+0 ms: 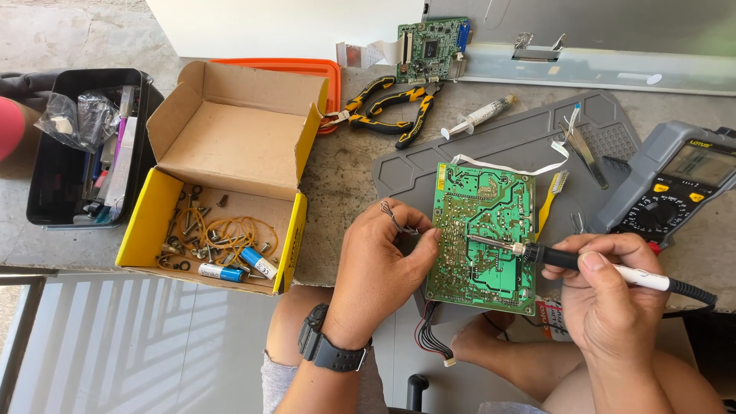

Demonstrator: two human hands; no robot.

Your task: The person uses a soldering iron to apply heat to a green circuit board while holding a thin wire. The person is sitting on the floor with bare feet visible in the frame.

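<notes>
A green circuit board (483, 222) lies solder side up on a grey work mat (491, 138). My right hand (609, 295) grips a soldering iron (583, 262) like a pen, its metal tip touching the middle of the board. My left hand (379, 264), with a black watch on the wrist, rests at the board's left edge and pinches a thin strand of solder wire (392, 216) toward the board. A bundle of wires with a white plug (433, 341) hangs from the board's lower left corner.
An open yellow cardboard box (222, 192) with screws, rubber bands and batteries sits left. A black bin (84, 146) stands further left. Pliers (391, 107), a syringe (479, 116), a small green board (431, 47), tweezers (586, 149) and a grey multimeter (675, 184) lie around the mat.
</notes>
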